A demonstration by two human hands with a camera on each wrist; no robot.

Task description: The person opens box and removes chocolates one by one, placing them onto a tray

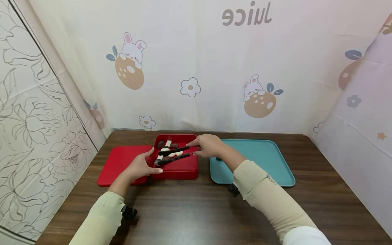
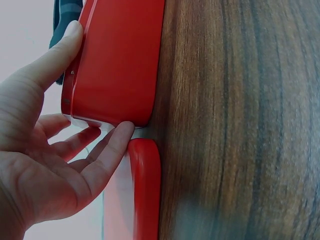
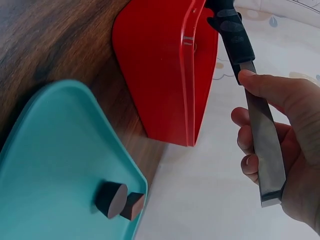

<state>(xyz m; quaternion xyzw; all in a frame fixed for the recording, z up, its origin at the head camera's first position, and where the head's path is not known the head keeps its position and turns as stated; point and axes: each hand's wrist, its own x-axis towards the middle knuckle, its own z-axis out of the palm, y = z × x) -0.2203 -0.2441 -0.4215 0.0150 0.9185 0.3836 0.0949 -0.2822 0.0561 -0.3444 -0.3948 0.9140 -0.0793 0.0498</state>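
My right hand (image 1: 209, 145) holds a pair of tongs (image 3: 266, 142) by its metal arms, thumb on one side and fingers on the other. The tongs' black tips (image 1: 159, 162) stand apart over brown and white chocolate-like pieces (image 1: 172, 155) in the red box (image 1: 179, 175). At the box's left front corner rests my left hand (image 1: 141, 165), its thumb along the front rim and its fingers against the left wall. The left wrist view shows those fingertips (image 2: 127, 131) touching the box's side, loosely extended.
A flat red lid (image 1: 120, 163) lies left of the box, right beside it. To the right sits a teal tray (image 1: 260, 160); two dark brown pieces (image 3: 111, 199) lie near its edge. Behind the wooden table (image 1: 183, 211) hangs a printed curtain (image 1: 214, 112).
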